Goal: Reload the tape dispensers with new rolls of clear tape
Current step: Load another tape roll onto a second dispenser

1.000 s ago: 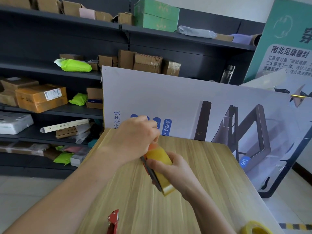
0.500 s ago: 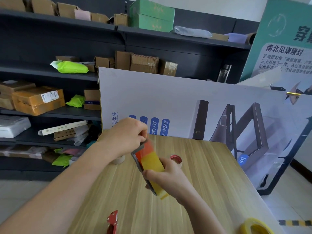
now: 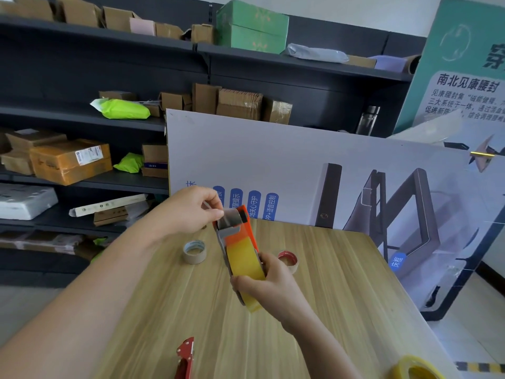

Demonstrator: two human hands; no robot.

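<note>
Above the wooden table I hold an orange tape dispenser with a yellowish clear tape roll mounted in it. My right hand grips the roll and the dispenser's lower body from the right. At the dispenser's top end my left hand pinches the loose tape end by the grey metal flap. A second, red dispenser lies at the table's near edge. Another yellowish roll sits at the bottom right corner.
Two nearly spent cores lie on the table: a pale one to the left and a red-rimmed one behind my right hand. A large printed board leans behind the table. Dark shelves with cartons stand beyond.
The dispenser has tilted more upright. My left hand moved from covering its top to pinching the tape end at the flap. The view shifted, and both cores now show on the table.
</note>
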